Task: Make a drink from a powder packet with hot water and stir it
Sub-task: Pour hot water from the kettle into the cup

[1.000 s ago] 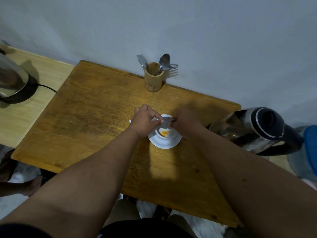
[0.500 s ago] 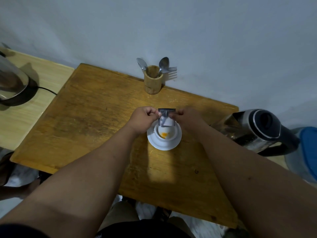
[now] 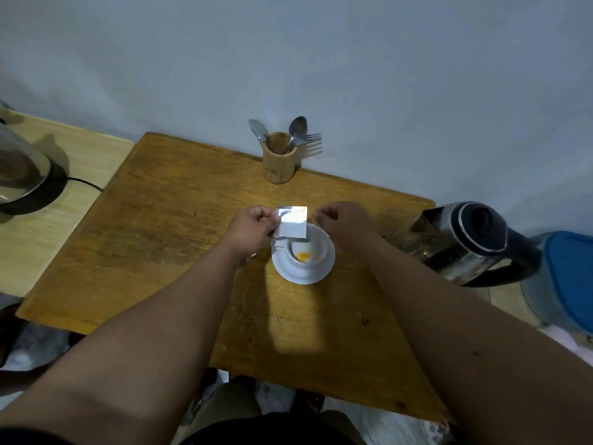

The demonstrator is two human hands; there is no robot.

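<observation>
A silver powder packet (image 3: pixel 292 222) hangs upright over a white cup (image 3: pixel 305 253) that sits on a white saucer (image 3: pixel 324 268) in the middle of the wooden table (image 3: pixel 167 239). Orange powder (image 3: pixel 304 256) lies in the bottom of the cup. My left hand (image 3: pixel 255 228) pinches the packet's left edge. My right hand (image 3: pixel 341 220) is just right of the packet, fingers curled, a small gap between it and the packet. A glass kettle (image 3: pixel 465 242) with a black lid and handle stands at the table's right edge.
A bamboo holder (image 3: pixel 278 162) with two spoons and a fork stands at the back by the wall. A second steel kettle (image 3: pixel 19 168) on its base sits on a lighter table to the left. A blue-lidded container (image 3: pixel 568 277) is far right.
The packet went from folded low over the cup to flat and upright. My right hand has let go of it and drawn slightly right; my left hand keeps hold.
</observation>
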